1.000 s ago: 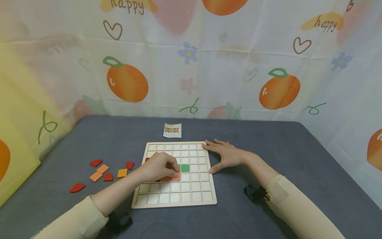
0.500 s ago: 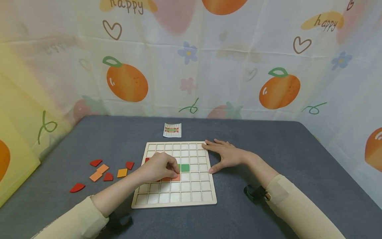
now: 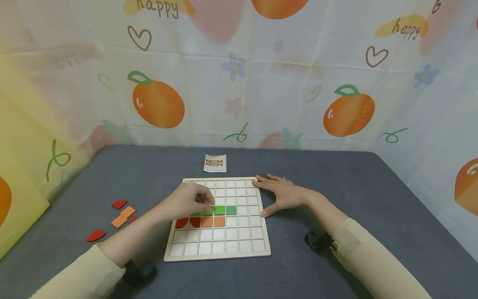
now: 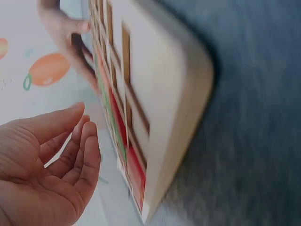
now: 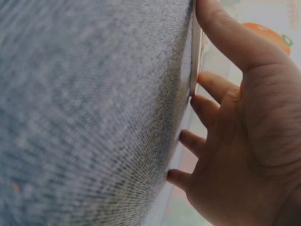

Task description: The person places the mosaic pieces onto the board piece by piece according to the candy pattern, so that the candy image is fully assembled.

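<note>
My left hand (image 3: 190, 201) hovers over the left part of the wooden grid board (image 3: 218, 252), thumb and fingers loosely bent. In the left wrist view nothing sits between the fingertips (image 4: 84, 120). Beneath it runs a row of green square tiles (image 3: 219, 210), partly hidden by the hand. Closer to me, red tiles (image 3: 195, 222) and two orange tiles (image 3: 219, 221) fill cells of another row. My right hand (image 3: 284, 194) spreads its fingers at the board's right edge, index finger and thumb touching the rim. The right wrist view shows its other fingertips (image 5: 188, 141) down at the table.
Left of the board lie loose orange tiles (image 3: 119, 221) and red curved tiles (image 3: 96, 235), some hidden behind the left forearm. A small printed pattern card (image 3: 215, 163) lies beyond the board on the dark table (image 3: 317, 166). A fruit-patterned cloth (image 3: 276, 83) hangs behind.
My left hand has lifted off the orange tile and moved left and away from me, uncovering more green, red and orange tiles. My right hand has stayed in place.
</note>
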Demonstrator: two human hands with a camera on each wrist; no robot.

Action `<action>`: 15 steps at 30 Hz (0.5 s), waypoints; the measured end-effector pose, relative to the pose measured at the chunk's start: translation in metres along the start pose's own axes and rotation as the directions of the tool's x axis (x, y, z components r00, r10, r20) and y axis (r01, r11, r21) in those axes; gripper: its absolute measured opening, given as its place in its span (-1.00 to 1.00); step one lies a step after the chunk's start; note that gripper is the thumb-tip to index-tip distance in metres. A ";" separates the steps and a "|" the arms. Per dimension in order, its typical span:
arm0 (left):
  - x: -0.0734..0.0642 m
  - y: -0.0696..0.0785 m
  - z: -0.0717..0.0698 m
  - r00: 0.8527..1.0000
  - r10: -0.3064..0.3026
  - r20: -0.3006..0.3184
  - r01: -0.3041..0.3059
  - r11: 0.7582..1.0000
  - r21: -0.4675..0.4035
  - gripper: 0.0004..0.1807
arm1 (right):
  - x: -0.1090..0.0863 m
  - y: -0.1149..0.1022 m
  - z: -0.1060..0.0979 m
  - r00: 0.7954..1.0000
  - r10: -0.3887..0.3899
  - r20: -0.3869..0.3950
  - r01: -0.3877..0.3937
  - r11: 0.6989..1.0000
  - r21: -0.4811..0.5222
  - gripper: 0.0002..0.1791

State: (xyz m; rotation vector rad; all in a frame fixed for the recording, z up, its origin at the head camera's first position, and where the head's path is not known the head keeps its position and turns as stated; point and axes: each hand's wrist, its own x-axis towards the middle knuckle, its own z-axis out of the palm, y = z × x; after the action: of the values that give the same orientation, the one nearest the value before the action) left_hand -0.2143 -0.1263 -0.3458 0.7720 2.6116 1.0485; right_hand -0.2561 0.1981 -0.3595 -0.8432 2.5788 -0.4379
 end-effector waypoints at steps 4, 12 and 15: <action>-0.005 -0.007 -0.015 0.999 -0.039 -0.024 0.040 0.999 0.018 -0.95 | 0.000 0.000 0.000 1.000 -0.004 0.001 0.004 1.000 0.000 0.10; -0.023 -0.028 -0.053 0.990 -0.127 -0.054 0.131 0.989 0.069 -0.84 | -0.002 -0.002 -0.001 1.000 -0.008 0.005 0.008 1.000 0.009 0.10; -0.032 -0.040 -0.069 0.989 -0.132 -0.067 0.137 0.986 0.092 -0.79 | -0.002 -0.002 -0.001 1.000 -0.009 0.006 0.009 1.000 0.010 0.10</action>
State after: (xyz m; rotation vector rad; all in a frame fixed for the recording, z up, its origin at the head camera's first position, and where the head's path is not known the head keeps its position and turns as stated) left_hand -0.2297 -0.2082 -0.3233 0.5820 2.7398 0.9283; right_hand -0.2540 0.1977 -0.3572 -0.8519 2.5656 -0.4502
